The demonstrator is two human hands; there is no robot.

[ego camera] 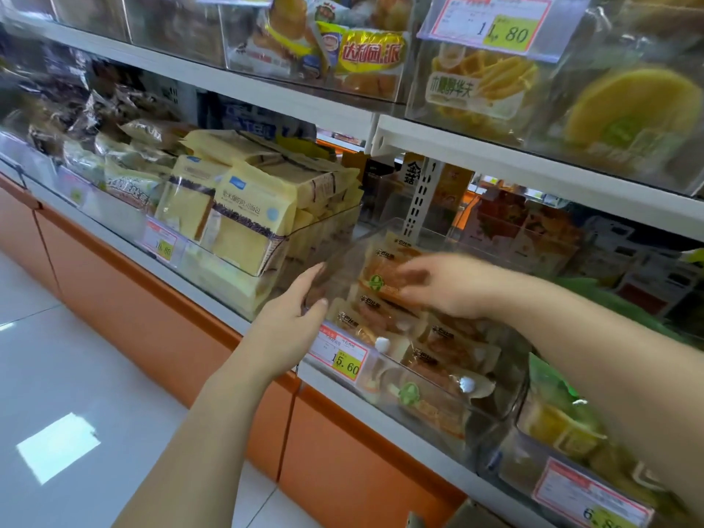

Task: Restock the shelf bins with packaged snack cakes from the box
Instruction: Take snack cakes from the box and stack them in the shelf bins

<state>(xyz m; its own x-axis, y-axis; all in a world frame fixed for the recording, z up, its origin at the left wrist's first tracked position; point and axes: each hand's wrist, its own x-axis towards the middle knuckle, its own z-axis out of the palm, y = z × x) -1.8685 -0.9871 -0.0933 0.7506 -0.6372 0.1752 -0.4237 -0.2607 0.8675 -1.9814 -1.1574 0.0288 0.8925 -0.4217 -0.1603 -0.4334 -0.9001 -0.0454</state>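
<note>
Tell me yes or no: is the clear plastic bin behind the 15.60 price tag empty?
No, the clear plastic bin holds several beige-and-orange wrapped snack cakes piled behind its front wall.

Orange cabinet panels [114, 280] meet a glossy white tiled floor [57, 375].

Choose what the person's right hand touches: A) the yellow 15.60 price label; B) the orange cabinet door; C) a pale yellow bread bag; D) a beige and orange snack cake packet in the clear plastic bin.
D: the right hand lies on the top beige and orange snack cake packet in the clear plastic bin.
</note>
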